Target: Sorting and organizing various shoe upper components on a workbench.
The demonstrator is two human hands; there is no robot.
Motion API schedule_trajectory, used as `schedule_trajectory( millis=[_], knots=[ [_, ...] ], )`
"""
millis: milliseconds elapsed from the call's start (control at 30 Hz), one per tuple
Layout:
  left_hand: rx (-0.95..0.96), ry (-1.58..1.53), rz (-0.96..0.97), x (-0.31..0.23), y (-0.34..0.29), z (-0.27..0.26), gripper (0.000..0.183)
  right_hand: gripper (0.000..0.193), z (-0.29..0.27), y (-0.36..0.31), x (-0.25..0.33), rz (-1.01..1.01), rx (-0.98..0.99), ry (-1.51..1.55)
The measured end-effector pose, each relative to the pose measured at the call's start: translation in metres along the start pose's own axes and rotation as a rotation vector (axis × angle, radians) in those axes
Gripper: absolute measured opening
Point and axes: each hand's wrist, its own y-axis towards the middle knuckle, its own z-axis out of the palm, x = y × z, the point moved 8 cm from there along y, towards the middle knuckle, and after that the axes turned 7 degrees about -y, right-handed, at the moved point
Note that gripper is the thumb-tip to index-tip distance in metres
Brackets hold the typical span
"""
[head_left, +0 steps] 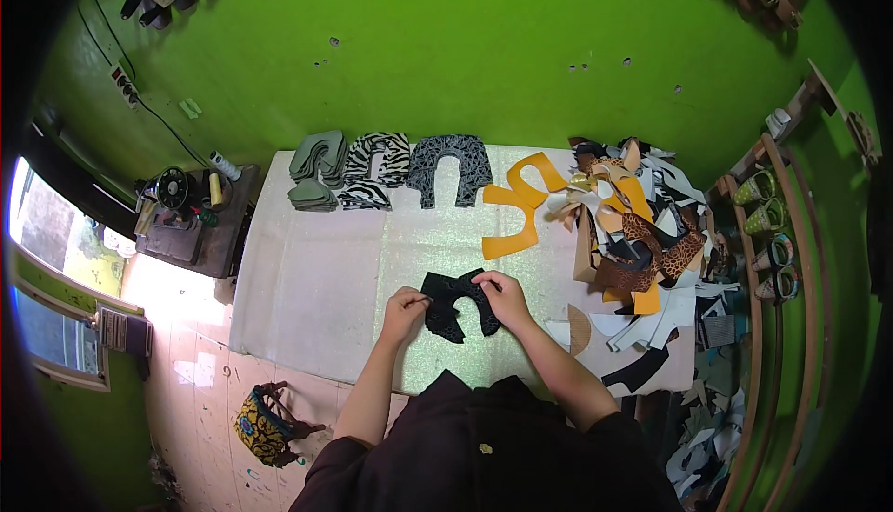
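A black U-shaped piece of material [445,300] with a faint pattern is spread between my hands, over the near middle of the table. My left hand [406,311] is closed, its fingertips pinching the piece's left edge. At the upper right edge, my right hand [503,296] grips the same piece between thumb and fingers. Beyond it stand piles of similar cut pieces: grey-green pieces [317,166], zebra-striped pieces [374,154] and dark patterned pieces [450,154]. To their right lie yellow curved pieces [510,231].
A heap of scraps [642,224] covers the right end of the pale table [307,270]. Left of the table is a sewing machine [174,189] on a dark stand; a patterned stool [265,428] stands on the floor. Shoes [765,203] sit on a wooden rack at right.
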Motion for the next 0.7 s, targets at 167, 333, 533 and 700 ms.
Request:
schedule_trajectory(
  millis=[167, 333, 533, 700],
  knots=[
    [-0.027, 0.007, -0.078, 0.004, 0.003, -0.006, 0.014, 0.016, 0.005, -0.002, 0.001, 0.027, 0.038, -0.019],
    [0.026, 0.13, -0.149, 0.005, -0.002, -0.004, 0.021, 0.017, 0.007, -0.004, -0.007, 0.049, 0.05, -0.041],
    [0.119, 0.159, -0.155, 0.002, -0.008, 0.011, 0.033, 0.016, 0.002, -0.008, -0.011, 0.038, 0.008, -0.039],
    [0.091, 0.285, -0.073, -0.005, -0.014, 0.019, 0.043, 0.018, -0.006, -0.009, -0.023, 0.053, 0.011, -0.1]
  ],
)
